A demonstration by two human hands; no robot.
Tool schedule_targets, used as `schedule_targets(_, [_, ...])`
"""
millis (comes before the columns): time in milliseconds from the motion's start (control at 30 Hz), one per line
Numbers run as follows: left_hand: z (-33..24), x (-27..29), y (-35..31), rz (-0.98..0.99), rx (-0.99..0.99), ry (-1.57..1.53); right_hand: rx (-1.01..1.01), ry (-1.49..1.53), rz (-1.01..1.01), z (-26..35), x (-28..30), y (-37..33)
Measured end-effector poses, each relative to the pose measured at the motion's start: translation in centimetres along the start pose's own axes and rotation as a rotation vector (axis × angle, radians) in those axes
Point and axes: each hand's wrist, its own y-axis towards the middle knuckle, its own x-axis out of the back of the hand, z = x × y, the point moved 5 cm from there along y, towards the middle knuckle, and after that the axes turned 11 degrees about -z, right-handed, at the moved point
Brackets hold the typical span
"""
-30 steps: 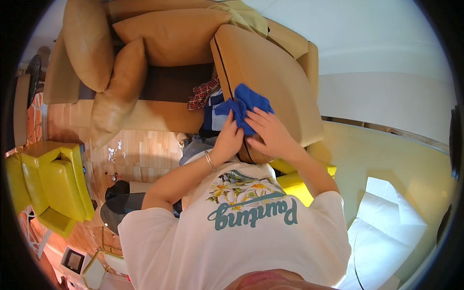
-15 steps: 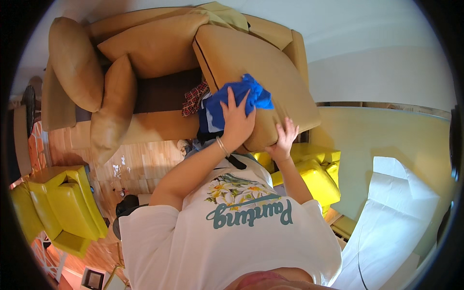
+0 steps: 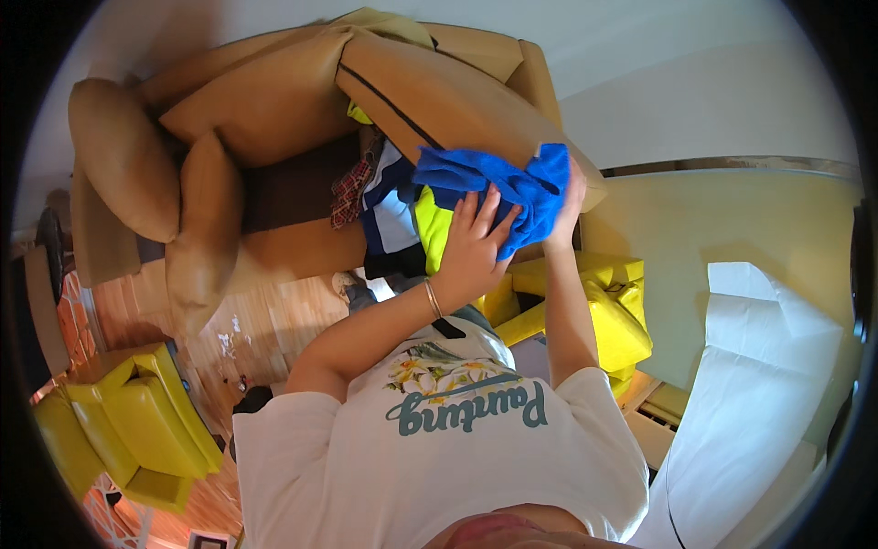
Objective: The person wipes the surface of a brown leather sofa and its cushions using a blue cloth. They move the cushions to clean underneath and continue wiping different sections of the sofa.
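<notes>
A blue cloth lies bunched over the lower edge of a large tan sofa cushion, which is tilted up from the seat. My left hand, with bangles at the wrist, presses its fingers into the cloth and grips it against the cushion. At the cushion's right end my right hand holds its edge; the cloth partly hides those fingers. Below the raised cushion are folded clothes: a bright yellow-green piece, a white and dark blue one, and a red plaid one.
The tan sofa stands before me, with several loose cushions leaning at its left. Yellow armchairs stand at the left, and another yellow seat is at the right. A white sheet hangs over a board at far right.
The cushion has been tipped up further, baring more of the clothes beneath. Both hands shifted, the left moving right with the cloth, which is now spread across the cushion's edge.
</notes>
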Motion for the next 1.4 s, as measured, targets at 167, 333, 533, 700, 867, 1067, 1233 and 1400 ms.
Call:
schedule_targets(167, [-0.7, -1.6, 4.2, -0.103, -0.199, 0.136, -0.029, 0.117, -0.046, -0.8, 0.8, 1.8])
schedule_targets(333, [-2.5, -2.3, 11.8, -0.145, -0.234, 0.179, -0.314, 0.386, -0.416, -3.7, 4.1, 5.7])
schedule_targets(533, [-5.2, -5.4, 18.1, -0.149, -0.313, 0.198, 0.376, 0.517, -0.003, 1.7, 5.0, 12.5])
schedule_targets(700, [-8.8, -7.6, 19.9, -0.217, -0.380, 0.029, 0.324, 0.438, -0.225, -1.8, 6.6, 14.9])
schedule_targets(867, [-9.0, -8.5, 22.4, -0.438, -0.371, 0.038, 0.257, 0.405, -0.313, -8.2, 5.9, 14.4])
schedule_targets(1067, [-7.3, -9.4, 25.2, -0.359, -0.177, -0.172, -0.024, 0.171, -0.435, -17.9, 4.5, 11.9])
schedule_targets(1233, [-9.3, -10.6, 24.0, -0.278, -0.176, 0.016, 0.031, 0.357, -0.392, -13.0, 4.4, 12.2])
schedule_targets(1400, [-10.6, -10.5, 21.0, -0.162, -0.242, 0.121, 0.161, 0.415, -0.261, -3.7, 7.0, 14.8])
